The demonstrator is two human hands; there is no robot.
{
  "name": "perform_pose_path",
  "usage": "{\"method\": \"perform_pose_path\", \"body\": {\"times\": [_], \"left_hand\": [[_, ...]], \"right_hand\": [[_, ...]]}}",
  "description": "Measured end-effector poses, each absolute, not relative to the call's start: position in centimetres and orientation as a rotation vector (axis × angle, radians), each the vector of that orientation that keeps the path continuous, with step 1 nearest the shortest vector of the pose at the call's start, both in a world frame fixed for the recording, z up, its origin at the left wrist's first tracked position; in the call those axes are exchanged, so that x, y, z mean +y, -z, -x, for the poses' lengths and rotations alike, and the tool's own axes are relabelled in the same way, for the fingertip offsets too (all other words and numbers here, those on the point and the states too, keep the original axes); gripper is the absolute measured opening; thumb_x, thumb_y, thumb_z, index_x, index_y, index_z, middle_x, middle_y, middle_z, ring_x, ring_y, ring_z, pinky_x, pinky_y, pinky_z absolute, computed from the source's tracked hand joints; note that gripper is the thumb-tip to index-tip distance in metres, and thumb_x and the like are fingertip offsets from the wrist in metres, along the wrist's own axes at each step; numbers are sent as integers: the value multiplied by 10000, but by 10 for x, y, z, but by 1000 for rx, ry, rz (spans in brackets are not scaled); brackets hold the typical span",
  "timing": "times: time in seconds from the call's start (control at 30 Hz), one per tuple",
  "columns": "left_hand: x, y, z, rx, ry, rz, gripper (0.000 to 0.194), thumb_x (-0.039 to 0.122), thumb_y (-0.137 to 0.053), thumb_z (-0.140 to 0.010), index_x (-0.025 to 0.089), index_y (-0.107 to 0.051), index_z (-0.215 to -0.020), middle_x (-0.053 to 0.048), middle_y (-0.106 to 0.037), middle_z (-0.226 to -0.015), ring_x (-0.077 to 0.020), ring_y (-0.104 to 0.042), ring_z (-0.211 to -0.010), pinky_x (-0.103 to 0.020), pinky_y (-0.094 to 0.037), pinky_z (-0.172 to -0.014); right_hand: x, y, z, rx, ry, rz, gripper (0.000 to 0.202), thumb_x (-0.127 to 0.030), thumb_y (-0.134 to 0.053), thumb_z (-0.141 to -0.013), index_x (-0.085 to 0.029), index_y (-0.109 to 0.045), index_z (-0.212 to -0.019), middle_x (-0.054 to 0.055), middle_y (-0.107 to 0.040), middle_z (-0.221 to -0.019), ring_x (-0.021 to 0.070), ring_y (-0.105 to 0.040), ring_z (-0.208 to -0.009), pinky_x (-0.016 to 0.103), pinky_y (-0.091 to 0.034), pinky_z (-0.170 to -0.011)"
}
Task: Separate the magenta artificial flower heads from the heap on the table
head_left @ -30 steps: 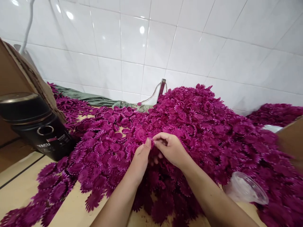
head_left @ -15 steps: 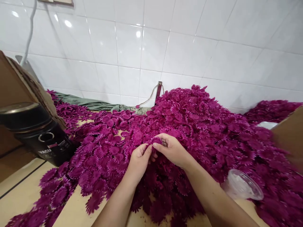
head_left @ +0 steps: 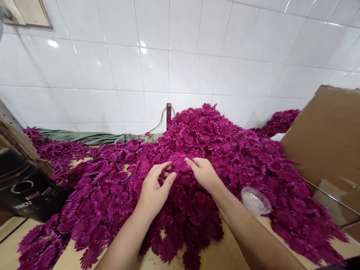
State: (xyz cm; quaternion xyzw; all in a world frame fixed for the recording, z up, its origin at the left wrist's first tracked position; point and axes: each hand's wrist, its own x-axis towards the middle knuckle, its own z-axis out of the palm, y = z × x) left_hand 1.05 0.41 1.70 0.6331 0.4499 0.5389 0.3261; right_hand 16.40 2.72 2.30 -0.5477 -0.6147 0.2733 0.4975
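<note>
A large heap of magenta flower-shaped pieces (head_left: pixel 208 131) covers the middle of the table. Over its near side, my right hand (head_left: pixel 204 172) pinches the edge of one magenta flower piece (head_left: pixel 180 163) between thumb and fingers. My left hand (head_left: pixel 158 183) is just to the left of that piece, thumb and fingers apart, its fingertips close to the flower's left edge. I see nothing between the left thumb and fingers.
A black bottle (head_left: pixel 33 191) stands at the left by torn cardboard. A clear plastic cup (head_left: pixel 255 201) lies right of my right forearm. A cardboard box (head_left: pixel 326 138) stands at the right, before the white tiled wall (head_left: pixel 185 71). Green cloth (head_left: pixel 84 137) runs along the wall.
The view has swung to the right, showing more of the cardboard box. My left hand has opened and moved away from my right hand, which still has a flower piece.
</note>
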Motion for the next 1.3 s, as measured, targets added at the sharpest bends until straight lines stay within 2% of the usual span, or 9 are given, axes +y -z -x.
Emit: {"method": "perform_pose_path", "body": {"times": [0.17,0.33,0.57,0.73,0.83,0.93,1.07,1.17,1.3], "left_hand": [[15,-21,-38,1085,-1354,-1529,243,334,-606,-640,162,-645,-807,-34,-667,-797,-171,-594,-757,-296,-453,-743],[36,-17,-28,1055,-1400,-1245,264,388,-577,-639,148,-639,-731,-37,-667,-686,-166,-601,-679,-328,-465,-740],[40,-24,-12,1337,-1492,-1729,425,253,-602,-613,151,-602,-1026,-114,-579,-1123,-241,-503,-1081,-407,-346,-963],[22,-27,-33,1126,-1219,-1868,294,326,-539,-701,160,-642,-921,-81,-663,-930,-209,-602,-879,-365,-451,-838],[19,-24,-43,1098,-1202,-1790,252,305,-589,-659,165,-650,-860,-57,-674,-846,-188,-607,-773,-321,-470,-753],[21,-23,-45,1101,-1261,-1709,107,258,-566,-663,173,-629,-676,-9,-646,-690,-153,-572,-669,-274,-453,-679],[23,-24,-45,1059,-1273,-1612,155,271,-546,-673,171,-559,-555,35,-559,-527,-116,-506,-531,-233,-415,-560],[27,-24,-44,1036,-1341,-1397,186,325,-526,-702,168,-536,-603,32,-568,-539,-107,-522,-508,-232,-424,-552],[36,-23,-34,1118,-1334,-1130,200,349,-529,-720,157,-533,-776,-55,-653,-816,-149,-626,-690,-271,-469,-624]], "right_hand": [[23,-22,-156,-1503,-769,1247,287,-368,-539,-649,-196,-367,-497,-72,-346,-486,74,-333,-479,230,-288,-472],[10,-28,-163,-1252,-1122,1179,219,-292,-580,-586,-202,-411,-691,-61,-516,-549,96,-506,-489,243,-421,-491],[7,-27,-171,-1161,-1029,1205,272,-386,-641,-546,-176,-487,-623,-69,-475,-467,59,-393,-387,197,-265,-368],[15,-21,-164,-1222,-1099,1177,470,-620,-557,-577,-203,-360,-485,-104,-290,-369,38,-240,-344,212,-182,-359],[12,-19,-162,-1207,-1243,1120,513,-699,-499,-569,-193,-417,-550,-94,-331,-397,47,-265,-362,210,-198,-371],[4,-19,-163,-1152,-1396,1018,498,-675,-519,-578,-183,-461,-633,-62,-438,-502,61,-367,-434,212,-309,-435],[1,-18,-162,-1258,-1324,998,359,-515,-604,-597,-182,-490,-664,-50,-476,-559,74,-413,-485,222,-347,-488],[7,-11,-161,-1335,-1071,1130,299,-477,-530,-663,-186,-485,-610,-41,-468,-513,84,-392,-449,228,-312,-456],[15,-1,-167,-1319,-902,1222,334,-484,-478,-698,-200,-463,-524,-58,-366,-430,87,-309,-406,234,-236,-419]]}}
